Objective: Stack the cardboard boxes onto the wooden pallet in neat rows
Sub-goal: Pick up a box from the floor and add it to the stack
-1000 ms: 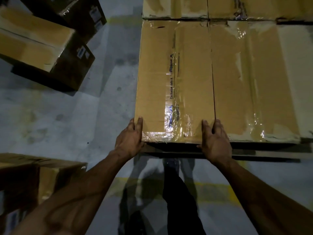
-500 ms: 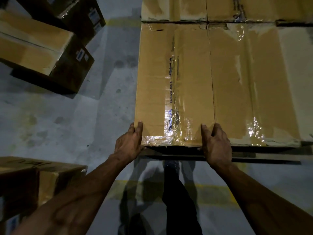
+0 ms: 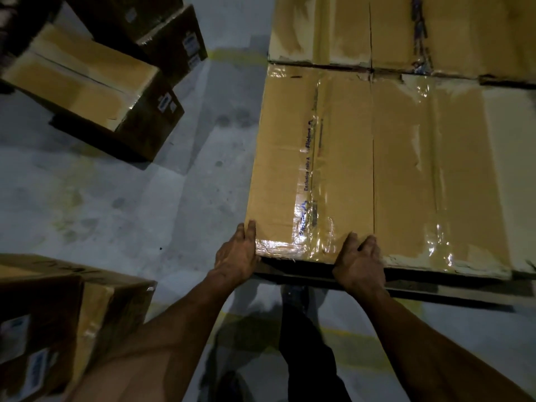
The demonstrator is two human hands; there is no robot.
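A taped cardboard box (image 3: 313, 158) lies at the near left corner of the stack on the wooden pallet (image 3: 435, 288). My left hand (image 3: 236, 255) presses its near left corner, fingers over the top edge. My right hand (image 3: 359, 265) grips its near right corner, by the seam with the neighbouring box (image 3: 435, 169). More boxes (image 3: 406, 30) fill the row behind. Only the pallet's dark front edge shows under the boxes.
Loose cardboard boxes stand on the grey concrete floor: one at upper left (image 3: 87, 91), another behind it (image 3: 165, 33), one at lower left (image 3: 58, 320). My dark trouser leg (image 3: 304, 338) is below. A faded yellow floor line (image 3: 261, 329) runs in front of the pallet.
Both hands stay on the box's near corners. The view has tilted slightly, so the box and hands sit lower in the frame.
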